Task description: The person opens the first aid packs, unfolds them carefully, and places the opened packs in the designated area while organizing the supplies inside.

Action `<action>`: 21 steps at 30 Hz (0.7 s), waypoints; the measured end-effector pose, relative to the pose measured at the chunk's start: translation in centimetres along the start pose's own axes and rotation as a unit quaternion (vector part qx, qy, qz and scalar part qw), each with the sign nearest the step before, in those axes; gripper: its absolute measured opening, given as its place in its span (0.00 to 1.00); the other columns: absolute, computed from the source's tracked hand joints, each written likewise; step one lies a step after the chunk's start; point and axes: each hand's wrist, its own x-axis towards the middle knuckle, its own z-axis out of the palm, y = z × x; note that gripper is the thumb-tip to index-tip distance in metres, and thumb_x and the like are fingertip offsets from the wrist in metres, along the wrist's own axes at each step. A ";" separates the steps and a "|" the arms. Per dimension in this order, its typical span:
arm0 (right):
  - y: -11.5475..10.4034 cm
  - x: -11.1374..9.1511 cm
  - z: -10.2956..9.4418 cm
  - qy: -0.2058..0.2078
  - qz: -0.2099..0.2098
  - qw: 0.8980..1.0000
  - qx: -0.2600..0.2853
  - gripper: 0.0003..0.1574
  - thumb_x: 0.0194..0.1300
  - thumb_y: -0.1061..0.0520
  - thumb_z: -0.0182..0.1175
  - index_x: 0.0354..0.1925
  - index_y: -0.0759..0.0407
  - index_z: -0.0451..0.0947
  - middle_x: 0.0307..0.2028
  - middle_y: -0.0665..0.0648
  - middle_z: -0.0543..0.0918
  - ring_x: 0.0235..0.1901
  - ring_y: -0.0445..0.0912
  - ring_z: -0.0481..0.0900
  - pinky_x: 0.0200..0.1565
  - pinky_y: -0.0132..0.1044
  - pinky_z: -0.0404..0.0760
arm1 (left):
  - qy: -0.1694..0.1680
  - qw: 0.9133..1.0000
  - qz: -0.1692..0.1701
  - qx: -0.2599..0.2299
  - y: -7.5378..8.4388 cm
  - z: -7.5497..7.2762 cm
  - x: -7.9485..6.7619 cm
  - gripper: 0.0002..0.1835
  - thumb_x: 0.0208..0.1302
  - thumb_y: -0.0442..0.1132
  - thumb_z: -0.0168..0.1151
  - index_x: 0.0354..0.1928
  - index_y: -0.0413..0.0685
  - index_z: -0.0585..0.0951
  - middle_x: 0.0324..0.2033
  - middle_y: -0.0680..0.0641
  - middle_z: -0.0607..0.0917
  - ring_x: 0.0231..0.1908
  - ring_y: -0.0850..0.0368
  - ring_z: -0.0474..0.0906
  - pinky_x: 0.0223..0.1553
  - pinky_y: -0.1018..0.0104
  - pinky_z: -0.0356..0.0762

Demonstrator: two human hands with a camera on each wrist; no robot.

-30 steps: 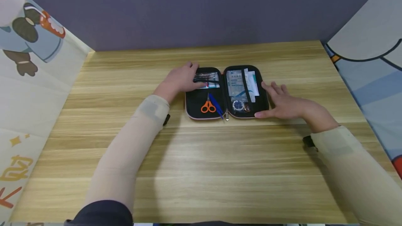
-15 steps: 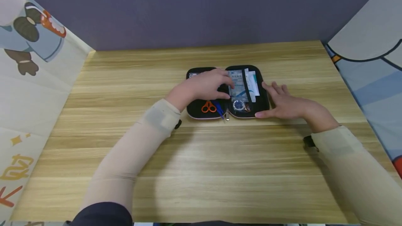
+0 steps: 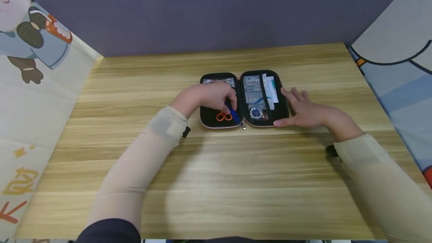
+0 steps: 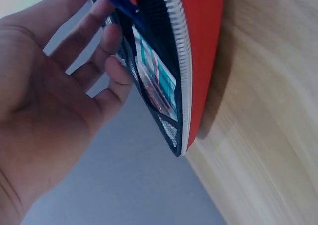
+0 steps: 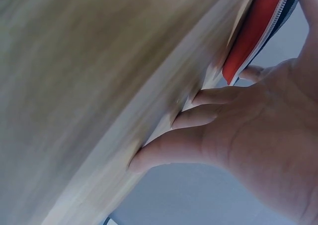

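An unzipped black-lined case (image 3: 210, 118) lies flat with both halves spread; its outside is red in the wrist views. Over the left half, my left hand (image 3: 216, 96) pinches blue tweezers (image 3: 234, 116) between thumb and fingertips. In the left wrist view the tweezers (image 4: 119, 5) run across the top between the fingers. Right beside them lie orange-handled scissors (image 3: 224, 116), their blades hidden beneath the hand. My right hand (image 3: 303, 112) rests with fingers spread at the case's right edge, thumb at the near corner and fingertips on the table.
Flat packets (image 3: 254, 90) and white strips (image 3: 270, 91) sit under an elastic strap in the right half, with a clear-wrapped roll (image 3: 256, 113) below. A mesh pocket in the left half holds slim packs (image 3: 230, 81). The wooden table (image 3: 236, 183) meets a dark wall (image 3: 216, 14).
My left hand moved from the left half's pocket rightward across the case's middle, then back left and nearer, and now grips the blue tweezers. The right hand stayed put.
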 end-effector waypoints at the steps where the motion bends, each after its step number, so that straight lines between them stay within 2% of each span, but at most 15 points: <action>1: 0.0 0.0 0.0 0.000 0.000 1.000 0.000 0.83 0.64 0.22 0.67 0.86 0.52 0.22 0.81 0.79 0.22 0.78 0.82 0.21 0.69 0.88 0.42 | 0.007 1.000 0.006 0.004 0.0 0.1 0.1 0.06 0.71 0.41 0.72 0.47 0.56 0.91 0.45 0.54 0.89 0.37 0.55 0.77 0.43 0.62 0.75; 5: 0.1 0.0 0.0 0.000 0.001 1.000 -0.001 0.83 0.63 0.22 0.66 0.86 0.52 0.22 0.81 0.79 0.22 0.78 0.82 0.21 0.69 0.88 0.42 | 0.038 0.999 0.030 0.002 0.0 0.0 0.4 0.06 0.74 0.44 0.69 0.48 0.55 0.89 0.42 0.54 0.89 0.38 0.56 0.78 0.44 0.61 0.76; 8: 0.1 0.1 0.0 0.001 0.000 1.000 0.000 0.84 0.63 0.22 0.67 0.86 0.53 0.22 0.81 0.79 0.22 0.78 0.82 0.21 0.69 0.87 0.41 | 0.074 0.997 0.036 -0.012 -0.3 -0.3 0.3 0.10 0.77 0.45 0.66 0.54 0.52 0.88 0.46 0.53 0.88 0.43 0.56 0.80 0.50 0.60 0.79; 10: 0.1 0.1 0.0 0.001 0.000 1.000 0.001 0.84 0.64 0.22 0.67 0.86 0.53 0.22 0.81 0.79 0.22 0.78 0.83 0.21 0.70 0.87 0.41 | 0.093 0.995 0.027 -0.022 -0.5 -0.6 0.1 0.13 0.78 0.45 0.64 0.57 0.50 0.87 0.50 0.51 0.88 0.48 0.56 0.82 0.55 0.59 0.81; 14: 0.3 0.1 0.1 0.001 0.002 1.000 -0.001 0.84 0.64 0.22 0.67 0.86 0.54 0.22 0.81 0.79 0.22 0.78 0.83 0.21 0.69 0.88 0.42 | 0.103 0.994 -0.019 -0.032 -1.3 -1.1 -0.6 0.17 0.79 0.42 0.63 0.62 0.44 0.85 0.53 0.46 0.88 0.54 0.53 0.84 0.62 0.55 0.81; 19: 0.2 0.2 0.1 -0.001 0.012 1.000 -0.002 0.84 0.63 0.21 0.66 0.86 0.53 0.21 0.81 0.78 0.21 0.78 0.82 0.21 0.68 0.89 0.42 | 0.096 0.989 -0.098 -0.056 -2.8 -1.0 -1.4 0.25 0.79 0.40 0.61 0.73 0.39 0.75 0.37 0.44 0.90 0.37 0.50 0.87 0.52 0.59 0.83; 21: 0.2 0.3 0.1 -0.001 0.012 1.000 -0.003 0.84 0.63 0.21 0.66 0.86 0.52 0.20 0.81 0.78 0.21 0.78 0.82 0.21 0.68 0.89 0.42 | 0.104 0.985 -0.125 -0.053 -3.2 -0.9 -1.6 0.27 0.80 0.40 0.60 0.75 0.38 0.73 0.39 0.43 0.90 0.37 0.49 0.86 0.52 0.58 0.83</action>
